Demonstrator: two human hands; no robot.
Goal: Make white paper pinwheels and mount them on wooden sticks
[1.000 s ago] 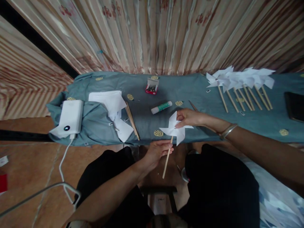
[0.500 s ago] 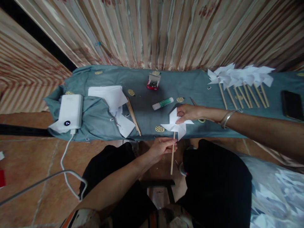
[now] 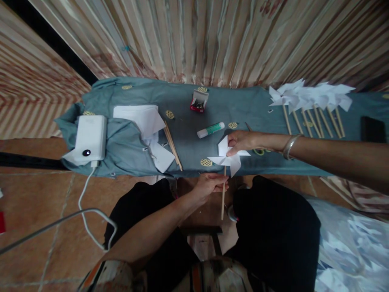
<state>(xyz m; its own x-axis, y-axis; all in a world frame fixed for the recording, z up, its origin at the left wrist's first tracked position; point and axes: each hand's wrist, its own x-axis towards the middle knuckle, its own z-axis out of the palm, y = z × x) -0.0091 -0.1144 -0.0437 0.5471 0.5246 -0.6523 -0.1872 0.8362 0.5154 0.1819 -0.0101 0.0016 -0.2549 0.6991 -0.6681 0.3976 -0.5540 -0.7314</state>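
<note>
A white paper pinwheel [image 3: 234,163] on a thin wooden stick [image 3: 223,202] is in front of me at the table's near edge. My left hand [image 3: 209,184] pinches the stick just below the paper blades. With thumb and fingers my right hand [image 3: 238,142] grips the pinwheel at its centre and upper blade, hiding the middle. Scissors [image 3: 259,151] lie partly hidden beneath the right wrist. A glue stick [image 3: 210,129] rests just beyond the pinwheel, and a small red open box [image 3: 198,104] of dark metal pieces stands farther back.
Several finished pinwheels [image 3: 310,97] lie in a row at the right, near a dark phone [image 3: 373,129]. Left are paper sheets [image 3: 136,117], wooden sticks [image 3: 172,146] and a white power bank [image 3: 91,138] with a cable. A plastic bag [image 3: 352,247] of white paper sits at lower right.
Both hands keep their grip on the pinwheel and its stick, with hardly any movement. The whole view has shifted slightly.
</note>
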